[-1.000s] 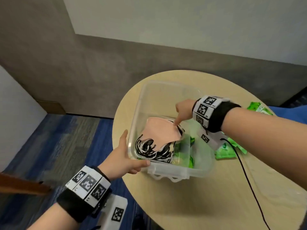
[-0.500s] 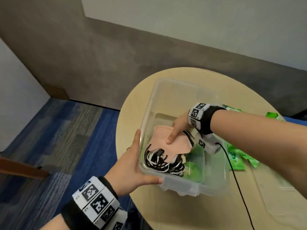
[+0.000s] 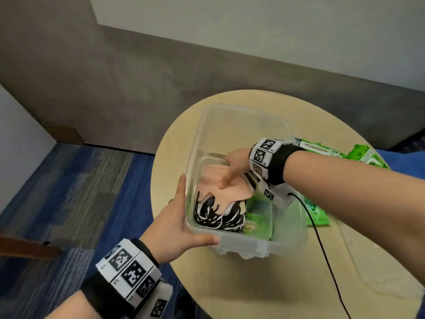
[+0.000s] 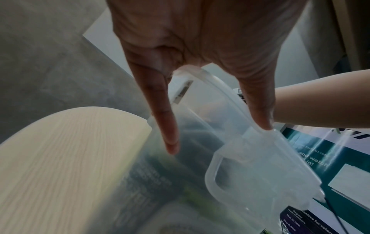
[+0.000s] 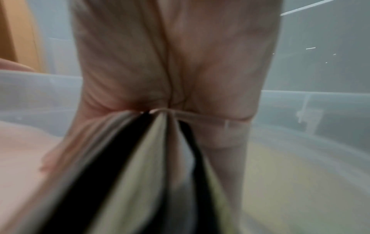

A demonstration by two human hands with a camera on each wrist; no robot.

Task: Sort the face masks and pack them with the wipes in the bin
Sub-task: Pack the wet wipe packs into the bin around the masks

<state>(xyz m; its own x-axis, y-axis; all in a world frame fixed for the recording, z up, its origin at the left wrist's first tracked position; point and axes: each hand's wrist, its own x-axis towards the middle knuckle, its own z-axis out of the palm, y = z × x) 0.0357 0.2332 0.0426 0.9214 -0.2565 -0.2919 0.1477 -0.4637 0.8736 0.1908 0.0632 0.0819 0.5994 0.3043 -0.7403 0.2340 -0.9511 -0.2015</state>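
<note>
A clear plastic bin (image 3: 243, 111) stands on the round wooden table (image 3: 264, 284). My left hand (image 3: 178, 224) grips its near left corner, thumb on the front rim and fingers along the side wall. In the left wrist view the bin's corner and latch (image 4: 250, 182) sit between thumb and forefinger. My right hand (image 3: 230, 173) reaches down inside the bin and holds a stack of face masks, a pink mask (image 3: 232, 193) on top and black and white ones (image 3: 216, 218) beneath. The right wrist view shows the stack's edges (image 5: 140, 158) pinched in that hand. Green wipes packs (image 3: 257, 224) lie in the bin beside the stack.
More green wipes packs lie on the table right of the bin (image 3: 318, 210) and at the far right edge (image 3: 365, 157). A clear lid (image 3: 379, 261) rests on the table at the right. A black cable (image 3: 322, 245) trails from my right wrist. Carpet lies left of the table.
My right hand has pushed the mask stack lower into the bin's left side, forefinger now pressing on the pink mask. The left hand kept its hold on the corner.
</note>
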